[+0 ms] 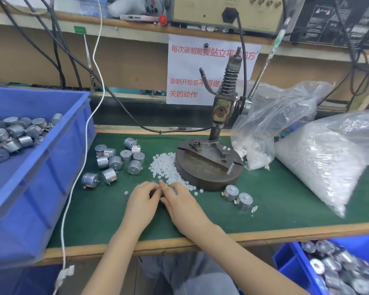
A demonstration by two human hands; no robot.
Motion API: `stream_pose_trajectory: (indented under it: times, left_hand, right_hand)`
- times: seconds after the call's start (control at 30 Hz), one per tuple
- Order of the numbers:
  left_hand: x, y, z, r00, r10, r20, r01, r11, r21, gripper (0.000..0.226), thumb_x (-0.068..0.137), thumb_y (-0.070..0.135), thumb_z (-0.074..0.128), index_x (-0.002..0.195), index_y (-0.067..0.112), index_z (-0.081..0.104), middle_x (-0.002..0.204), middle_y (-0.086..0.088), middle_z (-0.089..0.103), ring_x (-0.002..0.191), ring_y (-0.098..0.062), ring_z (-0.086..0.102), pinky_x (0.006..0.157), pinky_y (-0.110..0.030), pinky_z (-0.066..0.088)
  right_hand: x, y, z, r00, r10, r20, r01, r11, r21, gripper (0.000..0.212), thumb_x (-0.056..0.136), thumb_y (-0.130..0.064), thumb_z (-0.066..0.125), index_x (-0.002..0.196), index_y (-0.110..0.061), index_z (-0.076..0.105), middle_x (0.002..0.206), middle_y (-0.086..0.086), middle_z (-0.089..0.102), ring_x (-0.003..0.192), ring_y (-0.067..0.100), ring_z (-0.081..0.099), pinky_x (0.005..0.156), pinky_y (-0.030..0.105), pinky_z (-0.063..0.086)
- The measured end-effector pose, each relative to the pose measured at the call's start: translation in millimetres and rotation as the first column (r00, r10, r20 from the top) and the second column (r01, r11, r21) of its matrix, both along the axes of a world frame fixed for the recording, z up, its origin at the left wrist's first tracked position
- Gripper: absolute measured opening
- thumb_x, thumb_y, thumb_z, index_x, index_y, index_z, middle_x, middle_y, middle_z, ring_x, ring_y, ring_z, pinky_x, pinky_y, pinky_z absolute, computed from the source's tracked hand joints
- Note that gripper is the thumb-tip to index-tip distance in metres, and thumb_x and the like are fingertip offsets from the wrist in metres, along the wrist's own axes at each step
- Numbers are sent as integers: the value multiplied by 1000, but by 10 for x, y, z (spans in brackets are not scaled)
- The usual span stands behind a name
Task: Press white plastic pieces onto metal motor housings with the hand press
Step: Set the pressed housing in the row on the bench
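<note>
My left hand (142, 201) and my right hand (180, 202) meet fingertip to fingertip on the green mat, just in front of the hand press base (207, 177). The left fingers curl round a small motor housing that is almost wholly hidden between the hands. My right fingertips pinch a white plastic piece at its top. A pile of white plastic pieces (164, 165) lies against the base's left side. The press column (222, 111) stands behind, its fixture bare. Several loose motor housings (115, 162) lie left of the pile. Two motor housings (238, 195) sit right of my hands.
A blue bin (41, 167) of motor housings stands at the left. Two clear bags of white pieces (320, 162) lie at the right. Another blue bin (290, 258) of motors sits below the table edge. A white cable (81, 167) hangs over the mat's left. The press lever (264, 69) slants up to the right.
</note>
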State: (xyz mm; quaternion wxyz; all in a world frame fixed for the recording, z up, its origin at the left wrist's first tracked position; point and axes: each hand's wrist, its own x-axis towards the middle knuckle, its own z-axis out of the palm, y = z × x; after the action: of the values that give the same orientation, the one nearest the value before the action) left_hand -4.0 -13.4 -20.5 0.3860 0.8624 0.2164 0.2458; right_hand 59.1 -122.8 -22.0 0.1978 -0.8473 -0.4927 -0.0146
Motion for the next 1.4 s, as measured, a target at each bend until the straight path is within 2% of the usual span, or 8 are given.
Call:
stream_pose_trajectory:
  times: [0.17, 0.27, 0.4, 0.5, 0.6, 0.7, 0.93, 1.4]
  left_hand:
    - [-33, -57, 64, 994, -57, 98, 71, 986, -152, 23, 88, 10, 58, 75, 29, 60, 78, 10, 64, 73, 1, 56, 65, -6, 38]
    - [-39, -99, 61, 994, -97, 58, 100, 993, -54, 12, 85, 16, 61, 87, 28, 62, 85, 8, 63, 78, -7, 57, 76, -21, 46]
    - [-38, -148, 22, 989, -141, 35, 133, 974, 183, 35, 78, 33, 60, 113, 25, 57, 97, 9, 58, 89, -10, 53, 84, -29, 45]
    - [9, -174, -8, 987, -159, 30, 143, 947, 289, 44, 80, 40, 61, 121, 26, 51, 108, 12, 54, 101, -7, 47, 86, -20, 37]
    - [16, -171, -19, 985, -157, 68, 132, 949, 285, 34, 83, 36, 60, 115, 27, 52, 104, 15, 51, 99, -3, 44, 77, -14, 31]
    - [14, -172, -20, 986, -135, 100, 105, 959, 264, 27, 84, 32, 62, 109, 24, 54, 97, 16, 50, 95, 0, 42, 73, -14, 30]
    - [24, -140, -35, 990, -130, 52, 113, 963, 244, 36, 83, 27, 64, 117, 22, 54, 97, 15, 48, 99, -6, 44, 78, -14, 31]
    - [-57, -222, 2, 976, -197, 90, 165, 945, 282, 32, 91, 30, 53, 121, 17, 55, 101, 11, 49, 97, -7, 47, 84, -19, 37]
  right_hand:
    - [57, -57, 28, 969, -34, -245, 84, 977, 196, 45, 101, -28, 35, 144, -18, 29, 121, 6, 44, 109, 19, 46, 85, 24, 34]
    - [69, -100, 57, 914, -30, -405, 188, 915, 357, 38, 99, -24, 42, 136, -21, 42, 107, -6, 47, 100, 7, 45, 81, 4, 31]
    - [94, -124, 40, 849, -22, -528, 321, 816, 481, 25, 94, -22, 51, 118, -23, 56, 106, -10, 57, 100, 17, 59, 92, 34, 46]
    - [106, -121, 64, 797, 2, -603, 368, 791, 488, 16, 93, -23, 54, 104, -32, 61, 100, -8, 67, 91, 11, 65, 85, 32, 50]
    - [79, -127, 105, 790, 19, -613, 358, 798, 485, 16, 92, -24, 55, 93, -40, 59, 87, -25, 68, 83, -3, 63, 75, 15, 45]
    - [60, -158, 100, 810, 14, -586, 332, 812, 479, 28, 96, -21, 48, 116, -39, 51, 113, -22, 61, 104, 0, 56, 89, 18, 43]
    - [100, -284, 14, 997, 72, -20, -64, 956, 287, 56, 81, 4, 49, 136, -9, 44, 140, 2, 41, 128, 14, 37, 105, 5, 13]
    - [164, -306, 35, 954, -122, -274, 227, 891, 393, 33, 81, -17, 67, 109, -23, 51, 98, -18, 51, 87, -7, 51, 79, 8, 40]
